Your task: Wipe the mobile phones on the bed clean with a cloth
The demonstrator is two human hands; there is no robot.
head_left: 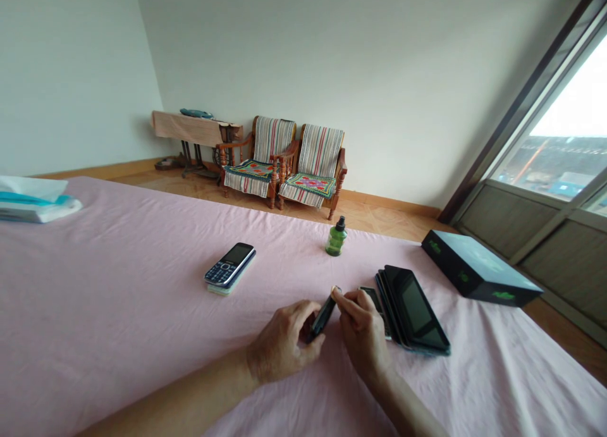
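My left hand (287,339) is closed around a dark, slim mobile phone (324,315), which it holds tilted on edge above the pink cloth. The fingers of my right hand (363,329) are pinched at the phone's upper end. Something pale shows at those fingertips, too small to tell. Just right of my right hand lies a keypad phone (377,304), partly hidden by the hand. Beside it a black tablet-like device (417,310) rests on other dark flat devices. To the left, a keypad phone (230,265) lies on top of another pale-edged flat thing.
A green spray bottle (336,238) stands upright beyond my hands. At the right is a black box (478,269) with green lettering. A tissue pack (35,200) lies at the far left of the pink-covered surface (118,285). Two wooden chairs (310,162) stand behind it.
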